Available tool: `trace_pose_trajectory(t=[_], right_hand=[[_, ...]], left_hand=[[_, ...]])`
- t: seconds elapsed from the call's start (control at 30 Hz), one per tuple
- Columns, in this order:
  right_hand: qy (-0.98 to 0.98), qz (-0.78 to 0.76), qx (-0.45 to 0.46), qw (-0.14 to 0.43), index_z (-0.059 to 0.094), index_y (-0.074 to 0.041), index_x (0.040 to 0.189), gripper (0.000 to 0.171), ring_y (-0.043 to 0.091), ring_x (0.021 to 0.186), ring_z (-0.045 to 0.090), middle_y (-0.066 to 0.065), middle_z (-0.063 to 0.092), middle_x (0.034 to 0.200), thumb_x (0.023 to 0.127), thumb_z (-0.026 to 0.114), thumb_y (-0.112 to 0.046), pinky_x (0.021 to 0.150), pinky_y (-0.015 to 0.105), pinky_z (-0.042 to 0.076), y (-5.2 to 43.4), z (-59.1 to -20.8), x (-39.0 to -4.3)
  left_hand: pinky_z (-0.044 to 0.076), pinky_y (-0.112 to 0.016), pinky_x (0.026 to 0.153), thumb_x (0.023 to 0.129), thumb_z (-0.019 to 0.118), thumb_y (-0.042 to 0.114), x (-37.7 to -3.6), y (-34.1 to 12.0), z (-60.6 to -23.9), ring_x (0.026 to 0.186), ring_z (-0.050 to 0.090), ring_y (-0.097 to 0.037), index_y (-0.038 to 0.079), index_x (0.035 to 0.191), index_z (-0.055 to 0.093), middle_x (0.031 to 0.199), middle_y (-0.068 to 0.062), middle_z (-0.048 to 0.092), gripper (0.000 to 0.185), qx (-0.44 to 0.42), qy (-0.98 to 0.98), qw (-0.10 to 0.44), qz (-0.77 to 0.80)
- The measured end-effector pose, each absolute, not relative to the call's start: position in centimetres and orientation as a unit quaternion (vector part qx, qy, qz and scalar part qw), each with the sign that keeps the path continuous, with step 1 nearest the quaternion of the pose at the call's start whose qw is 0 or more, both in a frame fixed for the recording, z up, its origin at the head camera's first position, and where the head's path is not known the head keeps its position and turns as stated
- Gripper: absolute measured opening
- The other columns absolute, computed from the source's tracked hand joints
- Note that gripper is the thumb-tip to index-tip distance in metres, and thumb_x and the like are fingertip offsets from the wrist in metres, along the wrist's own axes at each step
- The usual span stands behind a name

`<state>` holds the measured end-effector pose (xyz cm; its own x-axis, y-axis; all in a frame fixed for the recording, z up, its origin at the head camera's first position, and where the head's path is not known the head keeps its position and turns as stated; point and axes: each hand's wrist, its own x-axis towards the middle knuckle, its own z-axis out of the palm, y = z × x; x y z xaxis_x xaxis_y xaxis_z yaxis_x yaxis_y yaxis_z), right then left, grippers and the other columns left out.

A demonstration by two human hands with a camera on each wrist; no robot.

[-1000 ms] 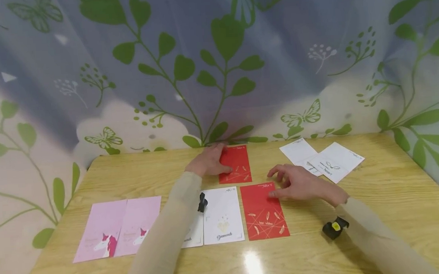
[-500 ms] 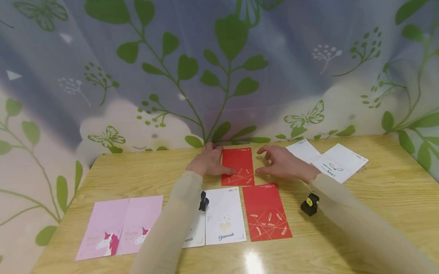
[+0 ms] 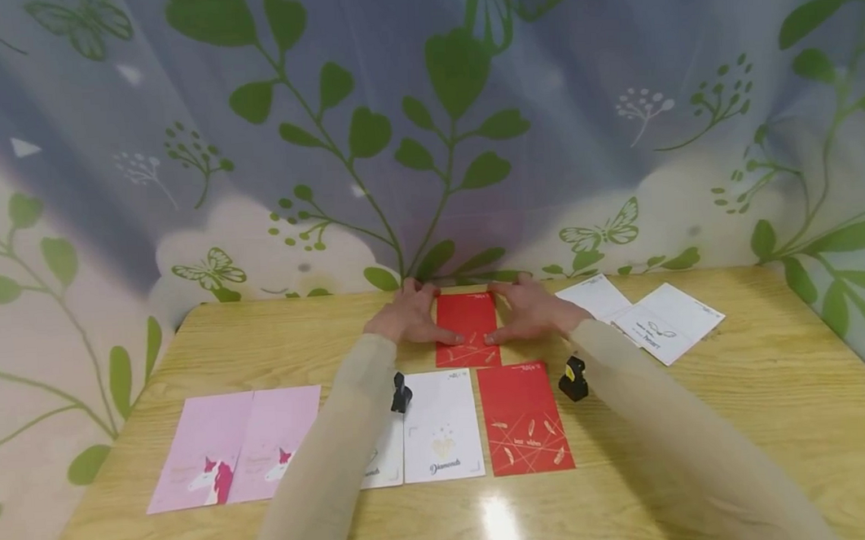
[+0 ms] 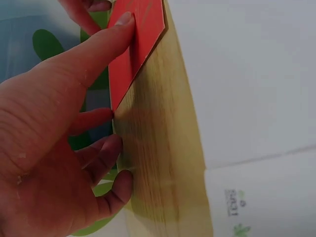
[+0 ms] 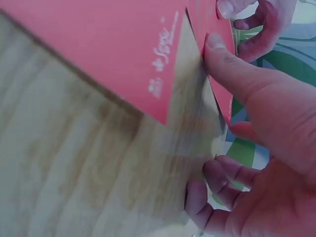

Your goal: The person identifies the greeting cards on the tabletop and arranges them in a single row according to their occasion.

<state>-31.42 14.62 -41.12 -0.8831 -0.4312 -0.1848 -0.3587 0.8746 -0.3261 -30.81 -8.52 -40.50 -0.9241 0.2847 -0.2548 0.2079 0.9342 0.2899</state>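
Observation:
A red card (image 3: 467, 329) with gold feathers lies at the back of the wooden table, between my two hands. My left hand (image 3: 409, 316) holds its left side: the thumb (image 4: 121, 32) lies over the face and the index fingertip meets the far corner. From the right, my right hand (image 3: 530, 310) holds it likewise, with its thumb (image 5: 222, 54) on the face near the side edge and its index finger at the corner. The other fingers of both hands curl loosely beside the card. A second red card (image 3: 526, 420), reading "best wishes", lies just in front.
In the front row are two pink unicorn cards (image 3: 192, 446) and white "Diamonds" cards (image 3: 440, 412), partly hidden by my left sleeve. Two overlapping white cards (image 3: 670, 319) lie at the back right. A leaf-patterned curtain (image 3: 426, 140) hangs along the table's far edge.
My right hand has moved left and away from over the front red card, reaching the right side of the back one. The left hand has stayed on that card's left side.

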Motion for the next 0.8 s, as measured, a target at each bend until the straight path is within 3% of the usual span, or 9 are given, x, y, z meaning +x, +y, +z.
trace_pose_trajectory(t=[0.2,0.37,0.57,0.7,0.8], right_hand=[[0.961,-0.136,-0.18,0.163,0.032,-0.01,0.16,0.1,0.038,0.133,0.043,0.025,0.041,0.146,0.083,0.081,-0.051,0.109,0.058,0.046,14.4,-40.6,-31.8],[0.961,-0.16,-0.174,0.147,0.031,-0.01,0.158,0.101,0.044,0.135,0.045,0.028,0.038,0.148,0.081,0.084,-0.048,0.109,0.061,0.046,14.3,-40.7,-31.7],[0.951,-0.221,-0.197,0.084,0.033,-0.005,0.151,0.094,0.035,0.115,0.062,0.021,0.061,0.128,0.08,0.088,-0.033,0.096,0.052,0.055,14.2,-41.1,-31.0],[0.939,-0.271,-0.204,0.062,0.03,-0.005,0.149,0.085,0.026,0.094,0.067,0.015,0.069,0.109,0.084,0.083,-0.017,0.085,0.044,0.058,14.0,-41.3,-30.6],[0.928,-0.311,-0.198,0.051,0.029,-0.007,0.148,0.078,0.024,0.088,0.067,0.016,0.069,0.105,0.087,0.078,-0.009,0.081,0.04,0.057,13.8,-41.5,-30.4]], left_hand=[[0.048,-0.055,0.11,0.08,0.079,0.06,-30.9,-8.5,-40.5,0.141,0.039,-0.035,0.017,0.159,0.034,0.157,-0.018,0.031,0.1,0.132,0.971,0.148,0.134],[0.048,-0.055,0.111,0.079,0.081,0.058,-31.0,-8.7,-40.7,0.14,0.041,-0.035,0.017,0.158,0.035,0.155,-0.017,0.034,0.1,0.129,0.971,0.137,0.148],[0.046,-0.05,0.114,0.081,0.086,0.043,-31.2,-8.8,-41.0,0.138,0.046,-0.034,0.012,0.152,0.033,0.149,-0.018,0.042,0.094,0.142,0.96,0.109,0.216],[0.051,-0.04,0.105,0.085,0.082,0.016,-31.3,-8.9,-41.3,0.118,0.061,-0.028,0.011,0.148,0.032,0.133,-0.015,0.057,0.081,0.154,0.93,0.097,0.318],[0.058,-0.036,0.084,0.086,0.076,0.002,-31.2,-9.1,-41.3,0.094,0.067,-0.025,0.014,0.147,0.034,0.121,-0.013,0.06,0.075,0.149,0.9,0.095,0.399]])
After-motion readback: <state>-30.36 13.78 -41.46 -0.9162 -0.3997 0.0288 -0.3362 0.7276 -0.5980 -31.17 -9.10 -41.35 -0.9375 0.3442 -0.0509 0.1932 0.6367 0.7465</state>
